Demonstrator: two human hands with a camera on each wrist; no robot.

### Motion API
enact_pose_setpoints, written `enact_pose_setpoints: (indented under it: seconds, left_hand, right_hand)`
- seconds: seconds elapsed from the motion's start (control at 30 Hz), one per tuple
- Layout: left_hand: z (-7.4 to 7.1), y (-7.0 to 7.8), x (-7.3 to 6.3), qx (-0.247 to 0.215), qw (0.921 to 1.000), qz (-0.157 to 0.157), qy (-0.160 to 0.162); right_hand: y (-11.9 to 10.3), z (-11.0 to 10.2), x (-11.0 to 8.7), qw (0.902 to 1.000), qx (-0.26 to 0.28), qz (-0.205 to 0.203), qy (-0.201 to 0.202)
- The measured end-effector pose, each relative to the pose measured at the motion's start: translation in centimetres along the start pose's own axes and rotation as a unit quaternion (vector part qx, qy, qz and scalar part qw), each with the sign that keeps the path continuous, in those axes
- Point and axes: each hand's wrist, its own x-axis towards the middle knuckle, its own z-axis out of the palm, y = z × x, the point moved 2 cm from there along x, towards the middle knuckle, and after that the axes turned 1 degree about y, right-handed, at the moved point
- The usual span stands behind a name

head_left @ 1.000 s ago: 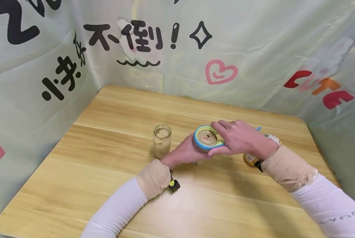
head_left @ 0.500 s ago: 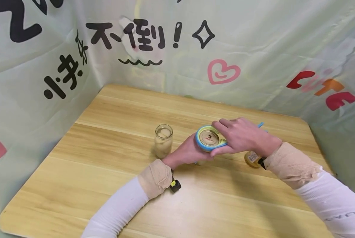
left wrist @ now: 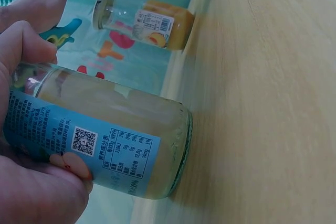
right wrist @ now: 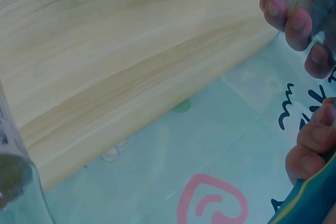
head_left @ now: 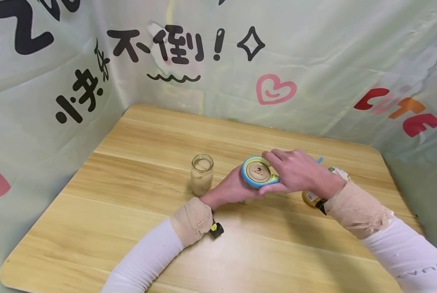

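Observation:
My left hand (head_left: 237, 187) grips a glass jar with a blue label (left wrist: 105, 129) and pale contents, its base close to the tabletop. Around its gold lid (head_left: 258, 171) sits a blue and yellow-green jar opener (head_left: 273, 179). The fingers and thumb of my right hand (head_left: 295, 171) hold the opener by its handle, whose blue tip pokes out past the hand. In the right wrist view part of the opener (right wrist: 310, 198) shows at the lower right corner, with left-hand fingertips (right wrist: 299, 24) on the jar above.
An uncovered glass jar (head_left: 202, 179) with pale contents stands left of my left hand. Behind my right wrist is a lidded jar of orange-yellow contents (left wrist: 181, 27), partly hidden in the head view. Printed cloth walls (head_left: 218, 89) border the wooden table (head_left: 149, 142).
The head view has shifted slightly. Both hands, the blue-labelled jar and the jar opener keep nearly the same place and grip.

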Motion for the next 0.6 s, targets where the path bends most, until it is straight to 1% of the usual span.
enact_pose_setpoints:
  seconds: [0.23,0.47,0.6]
  left_hand:
    - [0.07,-0.08,0.01,0.0,1.0,-0.003,0.007]
    - [0.12,0.08,-0.08,0.004,1.0,-0.005,0.006]
    - [0.14,0.11,-0.08,0.006,1.0,-0.001,0.006]
  right_hand:
    - [-0.1,-0.02,-0.22,0.9999,0.001,0.008,0.012]
    - [-0.26,0.1,-0.39,0.9996,0.009,0.026,-0.002]
    - [-0.34,0.16,-0.41,0.9994,0.013,0.032,-0.001]
